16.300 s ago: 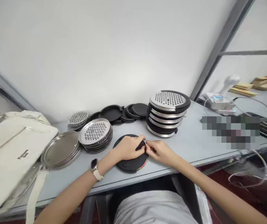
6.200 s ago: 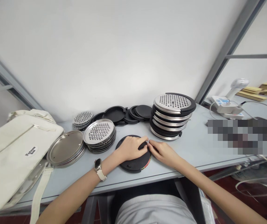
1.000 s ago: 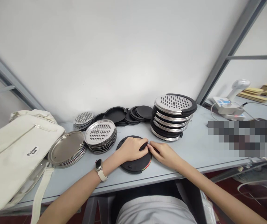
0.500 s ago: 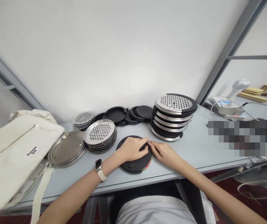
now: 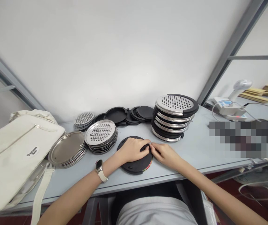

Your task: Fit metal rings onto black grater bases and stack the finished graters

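A black round disc (image 5: 136,165) lies flat on the table in front of me, a thin red and yellow-green strip showing along its right edge. Across its top rests my left hand (image 5: 133,150), fingers bent and gripping near the right rim. My right hand (image 5: 163,153) is closed in a pinch at that same rim, its fingertips meeting those of the left hand. Whatever is between the right fingertips is too small to make out. Left of the disc stands a stack of perforated metal grater plates (image 5: 101,132).
Plain metal discs (image 5: 67,148) and a cream bag (image 5: 19,150) are at the left. Black round holders (image 5: 116,115) and smaller grater plates (image 5: 84,118) lie along the wall. A tall stack of graters with black rims (image 5: 173,104) stands right. Farther right is a white handheld device (image 5: 240,86).
Almost nothing differs. Both hands keep their places at the disc's right rim, with only a slight shift of the right fingertips.
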Tool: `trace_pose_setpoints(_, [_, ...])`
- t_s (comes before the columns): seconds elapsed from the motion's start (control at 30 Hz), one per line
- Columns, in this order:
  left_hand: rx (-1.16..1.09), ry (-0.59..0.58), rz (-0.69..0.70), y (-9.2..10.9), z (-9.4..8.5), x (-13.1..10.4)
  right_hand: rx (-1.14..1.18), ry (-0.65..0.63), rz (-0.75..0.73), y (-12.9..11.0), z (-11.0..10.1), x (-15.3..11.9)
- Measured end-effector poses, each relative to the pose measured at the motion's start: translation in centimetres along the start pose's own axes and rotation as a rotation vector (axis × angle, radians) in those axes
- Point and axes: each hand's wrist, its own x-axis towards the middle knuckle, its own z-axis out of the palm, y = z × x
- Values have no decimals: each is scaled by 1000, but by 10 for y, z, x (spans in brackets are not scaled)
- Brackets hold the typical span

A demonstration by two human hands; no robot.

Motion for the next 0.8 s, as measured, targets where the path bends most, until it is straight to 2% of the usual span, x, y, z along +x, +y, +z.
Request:
trace_pose_setpoints(0.33, [-6, 12, -13, 0, 2, 0, -62, 9, 3, 3, 2, 2])
trace_pose_setpoints(0.8, [-4, 4, 11, 0, 0, 0, -17, 7, -3, -1, -2, 0])
